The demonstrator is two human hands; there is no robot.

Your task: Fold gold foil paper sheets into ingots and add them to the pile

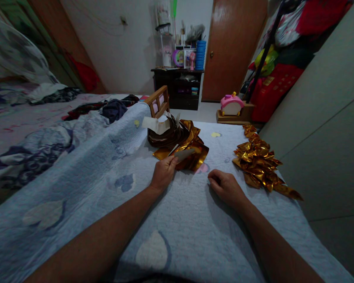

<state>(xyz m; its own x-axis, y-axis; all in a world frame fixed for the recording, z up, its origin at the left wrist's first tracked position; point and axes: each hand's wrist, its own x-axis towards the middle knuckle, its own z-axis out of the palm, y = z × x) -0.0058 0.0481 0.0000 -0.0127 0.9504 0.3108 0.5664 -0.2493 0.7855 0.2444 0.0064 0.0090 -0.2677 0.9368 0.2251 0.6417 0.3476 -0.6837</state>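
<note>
My left hand is closed, thumb on top, on the edge of a gold foil paper sheet whose dull grey side faces up. Behind it lies a loose stack of gold foil paper with dark brown edges and a pale paper band sticking up. To the right, my right hand rests on the quilted cover with its fingers curled in, and nothing shows in it. A pile of folded, crumpled gold foil pieces spreads along the cover's right edge.
The light blue quilted cover with heart prints lies under everything. At left are rumpled clothes and a fan. A wooden rail stands behind the stack. Further back are a dark cabinet and a pink toy.
</note>
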